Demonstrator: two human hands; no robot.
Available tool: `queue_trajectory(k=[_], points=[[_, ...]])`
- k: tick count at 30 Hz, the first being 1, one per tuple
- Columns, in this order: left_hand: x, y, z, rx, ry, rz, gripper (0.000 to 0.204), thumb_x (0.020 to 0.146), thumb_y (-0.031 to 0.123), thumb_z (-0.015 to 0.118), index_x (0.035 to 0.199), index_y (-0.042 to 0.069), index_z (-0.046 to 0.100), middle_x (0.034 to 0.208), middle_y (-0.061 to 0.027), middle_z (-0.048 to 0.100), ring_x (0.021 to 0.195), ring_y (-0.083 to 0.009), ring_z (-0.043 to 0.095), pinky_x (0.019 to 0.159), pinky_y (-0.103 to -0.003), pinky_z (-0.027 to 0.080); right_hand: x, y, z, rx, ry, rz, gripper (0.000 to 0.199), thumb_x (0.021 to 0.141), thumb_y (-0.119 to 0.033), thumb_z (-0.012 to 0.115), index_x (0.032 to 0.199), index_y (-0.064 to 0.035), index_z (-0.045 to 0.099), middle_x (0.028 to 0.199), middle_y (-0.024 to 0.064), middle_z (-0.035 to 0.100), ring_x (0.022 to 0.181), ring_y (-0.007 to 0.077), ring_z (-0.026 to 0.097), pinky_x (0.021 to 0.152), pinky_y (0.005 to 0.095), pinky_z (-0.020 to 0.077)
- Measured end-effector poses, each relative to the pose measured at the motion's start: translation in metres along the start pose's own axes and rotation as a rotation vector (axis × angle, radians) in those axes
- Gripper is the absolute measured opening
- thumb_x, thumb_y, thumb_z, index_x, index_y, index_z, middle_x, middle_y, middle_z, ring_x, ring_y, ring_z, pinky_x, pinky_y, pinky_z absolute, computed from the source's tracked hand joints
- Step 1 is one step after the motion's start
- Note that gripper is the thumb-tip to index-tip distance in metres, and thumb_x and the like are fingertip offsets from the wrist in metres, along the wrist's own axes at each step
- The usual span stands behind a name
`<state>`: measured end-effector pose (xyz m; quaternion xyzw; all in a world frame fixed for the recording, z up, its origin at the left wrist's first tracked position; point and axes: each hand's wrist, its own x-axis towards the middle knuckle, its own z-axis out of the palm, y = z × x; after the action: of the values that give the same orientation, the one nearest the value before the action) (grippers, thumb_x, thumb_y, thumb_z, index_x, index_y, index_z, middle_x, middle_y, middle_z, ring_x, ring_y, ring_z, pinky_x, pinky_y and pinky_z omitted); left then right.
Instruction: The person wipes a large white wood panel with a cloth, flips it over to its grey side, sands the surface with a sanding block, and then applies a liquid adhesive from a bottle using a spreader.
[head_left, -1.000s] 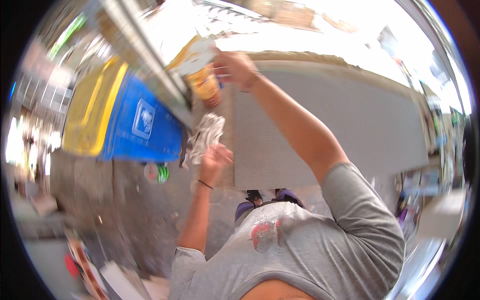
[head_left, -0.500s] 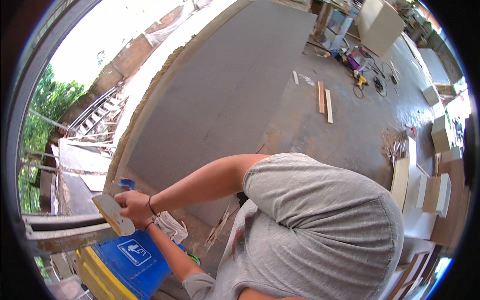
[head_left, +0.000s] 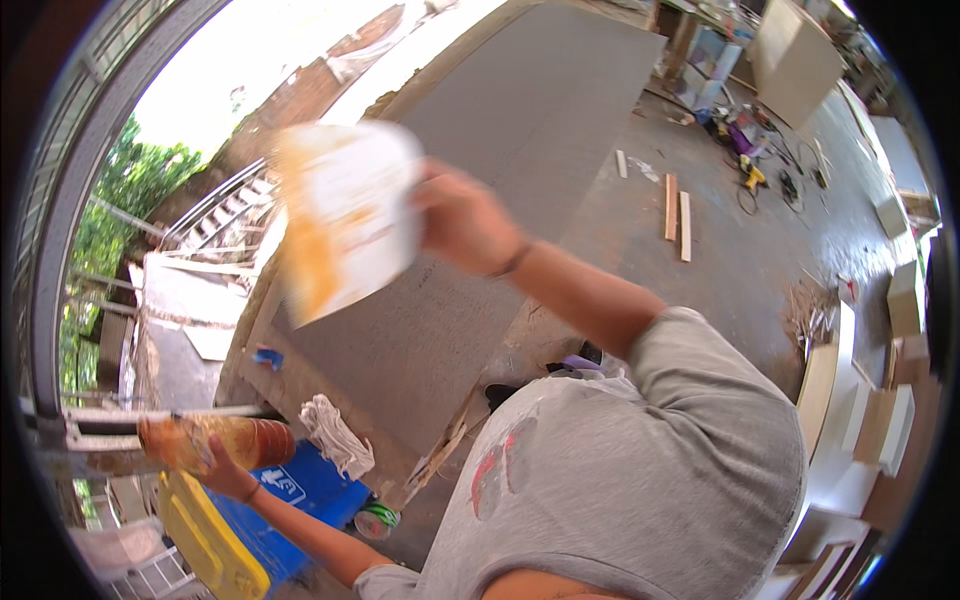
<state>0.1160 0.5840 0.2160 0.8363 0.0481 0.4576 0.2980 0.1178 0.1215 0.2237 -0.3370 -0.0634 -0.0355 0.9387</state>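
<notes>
A: Right hand [head_left: 462,218]?

B: Raised at centre left, fingers closed on the edge of a white and orange bag [head_left: 345,225] (blurred, its detail couldn't be made out).

A: Left hand [head_left: 225,472]?

B: Low at the near left, wrapped round an amber plastic bottle [head_left: 215,442] lying roughly level.

A: Around them?

B: A blue bin with a yellow lid [head_left: 215,535] just beside the bottle, a crumpled white rag [head_left: 335,438] right of it. A big grey board [head_left: 500,160] lay behind the bag, wood strips [head_left: 677,212] on the concrete floor [head_left: 740,270] to the far right.
</notes>
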Motion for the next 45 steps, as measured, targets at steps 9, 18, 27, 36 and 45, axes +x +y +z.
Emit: queue_trajectory(k=[9, 18, 27, 36, 45], points=[[0.019, 0.084, 0.031, -0.017, -1.396, -0.440, 0.059, 0.062, 0.017, 0.076, 0.113, 0.003, 0.050, 0.093, -0.0037, 0.058, 0.079, -0.0115, 0.055, 0.068, -0.026, 0.047, -0.166, -0.128, -0.218, -0.110, 0.606, -0.399, 0.049, 0.074, -0.003, 0.052, 0.122, -0.0018, 0.042, 0.122, 0.0117, 0.048, 0.110, 0.0246, 0.048, 0.093, 0.0359, 0.0404], [-0.003, 0.203, 0.098, 1.310, -1.740, -0.281, 0.053, 0.055, 0.029, 0.077, 0.099, 0.004, 0.062, 0.096, -0.0125, 0.064, 0.085, -0.0234, 0.062, 0.075, -0.034, 0.049, -0.330, -0.222, -0.377, 0.084, 0.872, -0.599, 0.041, 0.074, -0.008, 0.055, 0.113, 0.0033, 0.047, 0.110, 0.0150, 0.055, 0.098, 0.0257, 0.055, 0.078, 0.0363, 0.0468], [-0.022, 0.197, 0.135, 1.713, -1.683, -0.352, 0.054, 0.055, 0.031, 0.078, 0.098, 0.002, 0.063, 0.095, -0.0127, 0.064, 0.084, -0.0237, 0.062, 0.074, -0.035, 0.050, -0.374, -0.261, -0.441, -0.021, 0.893, -0.595, 0.045, 0.073, -0.007, 0.055, 0.116, 0.0027, 0.043, 0.109, 0.0150, 0.054, 0.095, 0.0270, 0.056, 0.074, 0.0364, 0.0478], [-0.020, 0.210, 0.170, 1.798, -1.655, -0.344, 0.056, 0.053, 0.033, 0.079, 0.097, 0.001, 0.063, 0.095, -0.0118, 0.064, 0.084, -0.0233, 0.062, 0.074, -0.035, 0.050, -0.310, -0.293, -0.458, 0.053, 0.910, -0.580, 0.049, 0.073, -0.005, 0.053, 0.120, 0.0031, 0.040, 0.113, 0.0165, 0.052, 0.098, 0.0287, 0.054, 0.078, 0.0378, 0.0469], [-0.002, 0.242, 0.246, 1.834, -1.689, -0.286, 0.059, 0.052, 0.035, 0.080, 0.097, 0.000, 0.063, 0.095, -0.0109, 0.064, 0.084, -0.0229, 0.063, 0.074, -0.036, 0.050, -0.228, -0.345, -0.504, -0.004, 0.863, -0.549, 0.046, 0.074, -0.006, 0.053, 0.118, 0.0019, 0.042, 0.114, 0.0151, 0.052, 0.098, 0.0286, 0.053, 0.077, 0.0381, 0.0457]])
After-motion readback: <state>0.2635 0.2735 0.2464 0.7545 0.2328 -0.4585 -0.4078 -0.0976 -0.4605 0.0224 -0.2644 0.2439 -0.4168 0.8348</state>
